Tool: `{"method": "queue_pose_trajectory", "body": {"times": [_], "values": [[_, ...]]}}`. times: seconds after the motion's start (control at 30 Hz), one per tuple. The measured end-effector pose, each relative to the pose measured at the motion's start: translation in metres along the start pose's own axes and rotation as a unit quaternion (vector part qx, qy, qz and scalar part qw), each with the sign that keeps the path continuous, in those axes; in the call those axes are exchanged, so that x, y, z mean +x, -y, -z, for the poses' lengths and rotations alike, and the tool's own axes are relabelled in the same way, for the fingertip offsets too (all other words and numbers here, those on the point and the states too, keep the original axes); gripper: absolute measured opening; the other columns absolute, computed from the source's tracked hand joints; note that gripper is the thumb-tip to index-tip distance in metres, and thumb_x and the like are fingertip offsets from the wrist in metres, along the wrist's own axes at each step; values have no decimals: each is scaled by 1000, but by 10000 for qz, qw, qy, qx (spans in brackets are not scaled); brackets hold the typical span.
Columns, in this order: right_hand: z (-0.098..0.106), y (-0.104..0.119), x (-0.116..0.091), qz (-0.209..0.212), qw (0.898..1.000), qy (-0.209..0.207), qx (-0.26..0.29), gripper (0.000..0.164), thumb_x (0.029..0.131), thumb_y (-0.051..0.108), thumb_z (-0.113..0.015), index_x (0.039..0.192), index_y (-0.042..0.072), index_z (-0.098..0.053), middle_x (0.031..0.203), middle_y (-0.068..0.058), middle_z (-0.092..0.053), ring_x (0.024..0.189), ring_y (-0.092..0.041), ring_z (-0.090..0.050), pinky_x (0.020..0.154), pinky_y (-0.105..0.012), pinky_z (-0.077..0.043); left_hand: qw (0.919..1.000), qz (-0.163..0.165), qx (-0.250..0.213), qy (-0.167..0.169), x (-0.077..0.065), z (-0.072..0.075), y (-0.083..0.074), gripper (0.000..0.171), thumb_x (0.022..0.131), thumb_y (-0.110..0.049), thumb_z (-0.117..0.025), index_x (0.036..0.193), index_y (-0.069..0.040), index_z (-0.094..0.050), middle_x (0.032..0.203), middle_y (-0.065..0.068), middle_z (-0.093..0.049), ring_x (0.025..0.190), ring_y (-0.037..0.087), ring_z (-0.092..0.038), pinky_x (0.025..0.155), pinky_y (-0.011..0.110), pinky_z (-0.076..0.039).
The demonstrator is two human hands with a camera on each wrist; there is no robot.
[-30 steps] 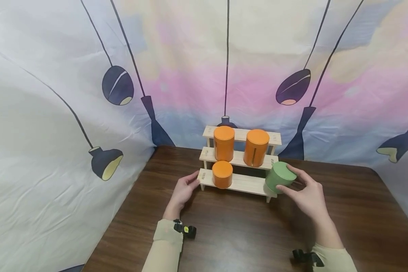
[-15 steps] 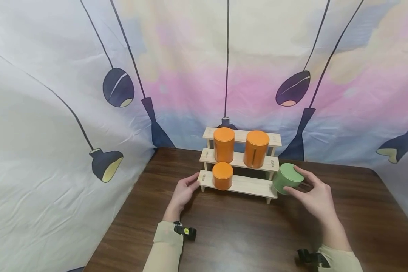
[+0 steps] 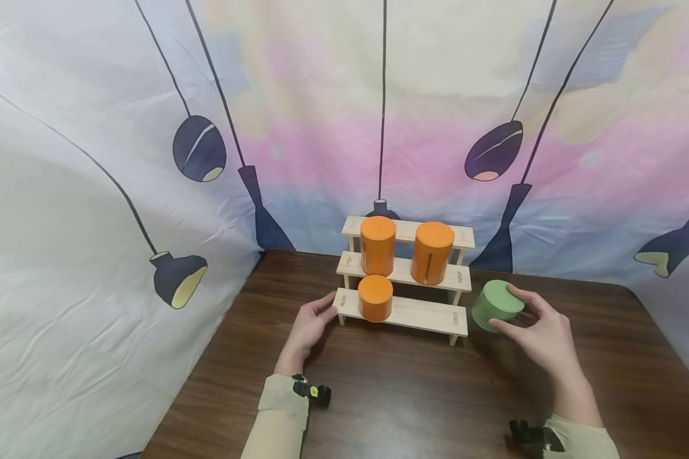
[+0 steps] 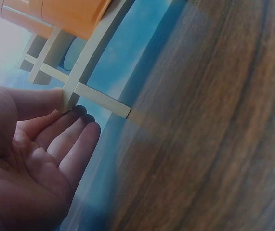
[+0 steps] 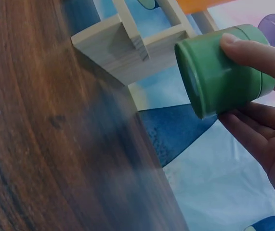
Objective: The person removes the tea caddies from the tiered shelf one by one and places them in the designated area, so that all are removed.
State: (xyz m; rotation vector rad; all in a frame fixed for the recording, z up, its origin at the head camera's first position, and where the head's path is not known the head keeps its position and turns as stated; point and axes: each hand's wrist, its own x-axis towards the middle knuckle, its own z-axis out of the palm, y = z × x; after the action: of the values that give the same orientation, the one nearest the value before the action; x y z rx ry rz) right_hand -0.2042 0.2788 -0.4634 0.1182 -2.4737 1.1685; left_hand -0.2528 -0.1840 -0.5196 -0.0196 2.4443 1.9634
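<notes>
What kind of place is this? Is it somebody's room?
It might be a little indoor corner set up for handling things; I can't tell whose room. There's a brown table, cloth printed with hanging lamps around it, and a small stepped wooden rack on top.

Green can [image 3: 496, 307]: smooth, metal-looking. Orange cans [image 3: 377, 247]: glossy. Shelf [image 3: 419, 314]: matt wood. Table [image 3: 402, 389]: glossy wood grain. Backdrop [image 3: 316, 95]: creased cloth.

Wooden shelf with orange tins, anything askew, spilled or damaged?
Nothing spilled or askew: the orange tins stand upright on the wooden shelf. The upper right one has a dark vertical streak; seam or damage, I can't tell.
</notes>
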Motion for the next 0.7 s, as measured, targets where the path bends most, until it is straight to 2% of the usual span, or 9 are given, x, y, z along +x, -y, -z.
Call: {"method": "queue_pose_trajectory", "body": {"times": [0.07, 0.13, 0.2, 0.23, 0.43, 0.6, 0.7], "values": [[1, -2, 0, -24, 9998, 34, -196, 82, 78, 31, -99, 149, 13, -64, 135, -20, -71, 97, 13, -63, 79, -7, -49, 10000, 3, -1, -9, 0, 0, 0, 44, 107, -16, -65, 151, -11, -62, 155, 7, -59, 151, 32, -46, 126, 57, -28], [1, -4, 0, -66, 9994, 87, -335, 82, 78, 33, -99, 149, 14, -64, 135, -19, -71, 103, -2, -70, 80, -8, -48, 10000, 16, -4, -13, 0, 0, -1, 44, 107, -16, -65, 151, -11, -62, 154, 7, -60, 151, 31, -46, 126, 57, -28], [0, -7, 1, -94, 9992, 158, -360, 82, 79, 34, -99, 150, 14, -63, 136, -20, -70, 108, -18, -74, 80, -9, -48, 10000, 10, 10, -15, 0, -1, -1, 44, 107, -16, -64, 151, -11, -62, 155, 7, -59, 150, 31, -47, 126, 57, -29], [-1, -8, 1, -111, 9992, 198, -316, 82, 79, 34, -98, 150, 13, -63, 136, -21, -70, 108, -22, -74, 79, -9, -49, 10000, 2, 27, -16, 0, -1, -1, 44, 108, -16, -64, 151, -10, -62, 155, 7, -59, 150, 31, -47, 126, 57, -29], [-8, -15, 2, -192, 9993, 269, -160, 82, 79, 31, -98, 150, 10, -62, 137, -23, -68, 106, -21, -75, 77, -8, -52, 10000, -40, 60, -26, 0, -1, -1, 44, 107, -15, -64, 151, -9, -62, 155, 7, -59, 150, 31, -47, 126, 56, -29], [-13, -19, 1, -370, 9987, 298, -173, 83, 81, 31, -97, 152, 9, -60, 141, -26, -65, 113, -43, -73, 74, -4, -46, 10000, -15, 56, -27, 1, -1, 0, 44, 107, -15, -64, 151, -10, -62, 155, 7, -59, 151, 31, -46, 126, 56, -29], [-15, -22, 1, -479, 9983, 306, -161, 83, 81, 29, -97, 152, 8, -59, 143, -29, -63, 116, -47, -71, 73, -2, -43, 10000, -12, 60, -14, 1, -1, 0, 44, 107, -15, -64, 151, -11, -62, 155, 7, -59, 150, 31, -47, 126, 56, -29]]}}
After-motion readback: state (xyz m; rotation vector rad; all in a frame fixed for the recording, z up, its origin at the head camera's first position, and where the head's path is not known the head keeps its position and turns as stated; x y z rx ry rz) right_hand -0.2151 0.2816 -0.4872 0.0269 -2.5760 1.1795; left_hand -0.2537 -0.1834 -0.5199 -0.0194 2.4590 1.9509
